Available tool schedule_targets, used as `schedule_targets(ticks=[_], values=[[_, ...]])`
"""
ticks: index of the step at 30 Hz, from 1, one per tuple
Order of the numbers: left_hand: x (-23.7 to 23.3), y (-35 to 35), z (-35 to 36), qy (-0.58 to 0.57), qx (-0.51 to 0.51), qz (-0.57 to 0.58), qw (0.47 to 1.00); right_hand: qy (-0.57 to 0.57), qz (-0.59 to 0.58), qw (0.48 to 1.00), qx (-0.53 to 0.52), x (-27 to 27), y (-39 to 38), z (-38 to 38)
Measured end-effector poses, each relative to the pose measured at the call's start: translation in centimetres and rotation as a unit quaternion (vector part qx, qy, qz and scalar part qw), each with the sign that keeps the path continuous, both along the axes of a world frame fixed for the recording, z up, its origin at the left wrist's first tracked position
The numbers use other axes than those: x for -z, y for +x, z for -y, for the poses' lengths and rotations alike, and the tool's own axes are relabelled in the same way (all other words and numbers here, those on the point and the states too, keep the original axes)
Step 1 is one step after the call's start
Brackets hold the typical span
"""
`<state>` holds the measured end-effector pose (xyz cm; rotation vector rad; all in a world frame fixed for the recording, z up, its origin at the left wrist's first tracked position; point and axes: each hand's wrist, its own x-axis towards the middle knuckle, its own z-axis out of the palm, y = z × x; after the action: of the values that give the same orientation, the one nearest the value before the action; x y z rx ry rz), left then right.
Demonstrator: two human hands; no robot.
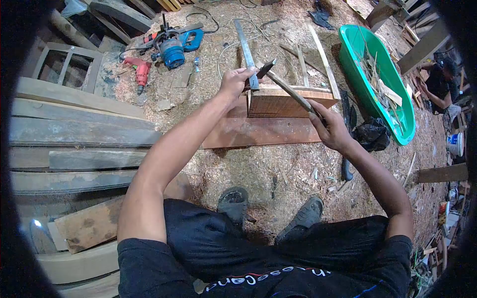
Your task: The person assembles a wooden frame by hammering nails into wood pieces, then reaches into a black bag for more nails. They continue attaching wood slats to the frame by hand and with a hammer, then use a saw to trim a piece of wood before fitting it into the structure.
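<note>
Currently I see the left hand clenched around a long grey flat metal strip, standing at centre frame on a reddish-brown wooden block. The right hand grasps a thin bamboo stick that slants up to the strip. An oval green plastic tub lies at upper right.

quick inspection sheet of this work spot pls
surface: ground covered in sawdust and shavings
job's things: wooden block on a plank; metal strip stood at its corner; long tool laid across it
clutter: red drill, blue power tool, black bag, offcuts
hands: left hand grips the metal strip; right hand grips the long tool
cables: cable loose by the blue power tool
surroundings: stacked planks left, green tub of scraps right, another person beyond
</note>
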<state>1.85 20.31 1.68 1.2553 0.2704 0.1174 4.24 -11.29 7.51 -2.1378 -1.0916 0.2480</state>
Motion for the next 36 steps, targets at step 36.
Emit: schedule_targets(ticks=[36], values=[[0.4,-0.6,0.9,0.024,0.007,0.001,1.0,0.011,0.055,0.997,-0.059,-1.6,-0.1,0.0]])
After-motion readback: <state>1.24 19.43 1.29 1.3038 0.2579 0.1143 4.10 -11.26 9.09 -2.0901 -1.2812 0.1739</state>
